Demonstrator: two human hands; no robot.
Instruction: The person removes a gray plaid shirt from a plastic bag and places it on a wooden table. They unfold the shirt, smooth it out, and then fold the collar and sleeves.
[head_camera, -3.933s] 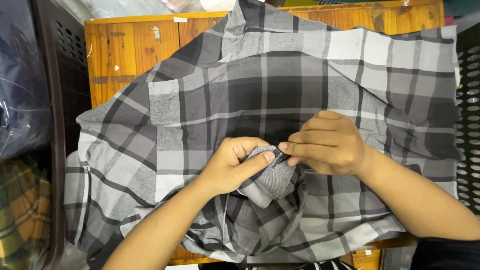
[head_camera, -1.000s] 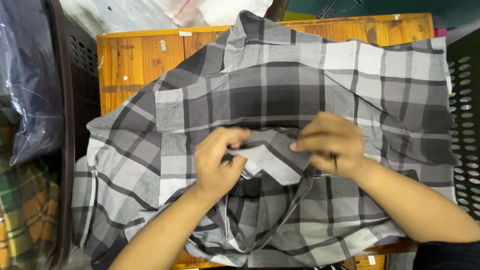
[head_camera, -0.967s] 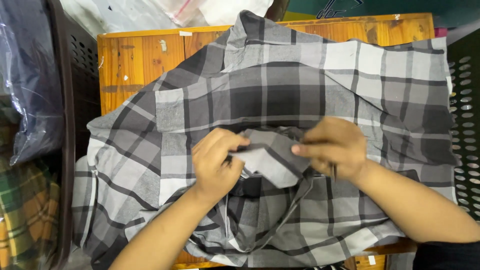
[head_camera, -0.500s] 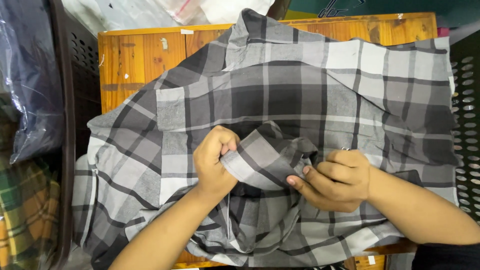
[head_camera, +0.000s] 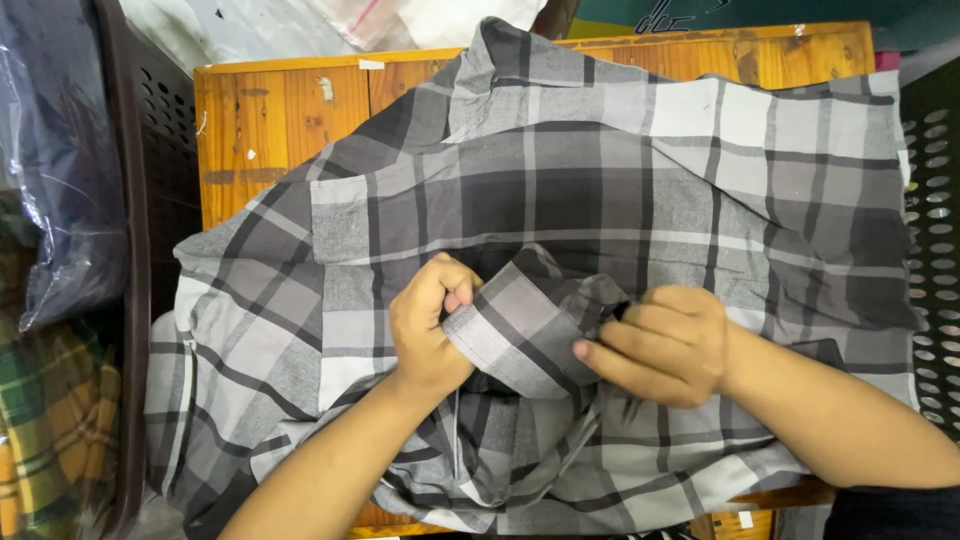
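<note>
While both hands (head_camera: 430, 330) pinch soft grey plaid shirt (head_camera: 600, 190) (rumpled cuff), wooden table (head_camera: 270, 120)

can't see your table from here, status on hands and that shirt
Left hand clenched on a folded cuff of the grey plaid shirt. Right hand pinching its other end. Shirt spread over wooden table. Nothing on top.

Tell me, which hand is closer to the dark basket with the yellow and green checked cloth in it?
Left. The left hand grips the grey plaid shirt nearer the dark basket at the picture's left edge; the right hand pinches the shirt's cuff farther away.
</note>
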